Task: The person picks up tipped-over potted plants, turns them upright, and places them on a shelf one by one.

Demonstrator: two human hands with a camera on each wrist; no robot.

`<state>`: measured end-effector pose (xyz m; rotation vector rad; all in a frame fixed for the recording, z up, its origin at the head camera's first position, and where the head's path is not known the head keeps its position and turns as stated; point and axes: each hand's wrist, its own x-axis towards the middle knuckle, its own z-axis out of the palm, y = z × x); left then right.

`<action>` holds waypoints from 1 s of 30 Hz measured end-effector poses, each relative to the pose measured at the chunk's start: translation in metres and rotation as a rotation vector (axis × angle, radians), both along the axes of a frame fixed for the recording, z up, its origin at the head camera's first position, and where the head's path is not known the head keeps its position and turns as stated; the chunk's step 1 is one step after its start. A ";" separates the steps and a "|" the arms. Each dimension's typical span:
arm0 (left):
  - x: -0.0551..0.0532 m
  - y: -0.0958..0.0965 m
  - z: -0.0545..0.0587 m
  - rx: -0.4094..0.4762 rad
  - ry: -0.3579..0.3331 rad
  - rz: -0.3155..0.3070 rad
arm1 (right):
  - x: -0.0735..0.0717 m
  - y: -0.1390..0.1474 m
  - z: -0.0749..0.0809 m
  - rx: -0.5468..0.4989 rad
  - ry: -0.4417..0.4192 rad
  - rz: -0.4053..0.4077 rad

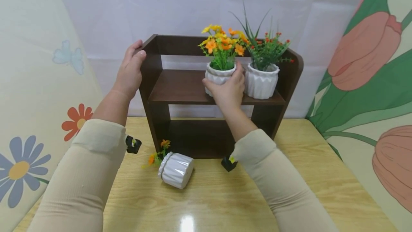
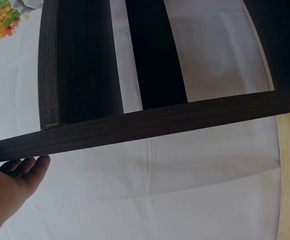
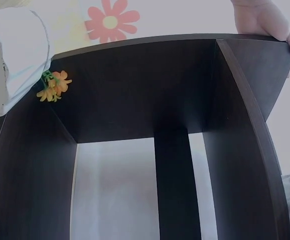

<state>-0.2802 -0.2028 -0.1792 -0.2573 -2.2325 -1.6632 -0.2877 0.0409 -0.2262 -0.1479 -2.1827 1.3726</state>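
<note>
My right hand (image 1: 229, 90) grips a white ribbed flowerpot (image 1: 219, 76) of yellow and orange flowers on the upper board of a dark brown two-tier shelf (image 1: 180, 85). To its right stands another white pot (image 1: 262, 81), with grass blades and small red blooms. My left hand (image 1: 130, 71) touches the outside of the shelf's left side panel near the top; its fingers (image 2: 37, 172) press there in the left wrist view. On the table, a third white pot (image 1: 176, 170) lies tipped over before the shelf, its orange flowers pointing left.
The shelf stands on a light wooden table (image 1: 206, 203) against a white cloth (image 1: 193, 3). Floral panels (image 1: 363, 81) flank it. Small black devices (image 1: 132, 144) sit at both wrists. The tipped pot (image 3: 20, 60) appears at the left of the right wrist view.
</note>
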 end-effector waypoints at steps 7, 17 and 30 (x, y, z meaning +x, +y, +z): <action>0.000 0.000 -0.001 0.006 0.000 -0.005 | 0.002 0.002 -0.001 -0.019 -0.004 0.041; 0.000 0.000 -0.001 -0.002 -0.003 0.003 | 0.010 0.011 -0.005 -0.012 0.026 0.099; 0.002 0.002 -0.001 -0.015 -0.004 0.011 | 0.027 0.022 -0.016 -0.037 0.070 0.171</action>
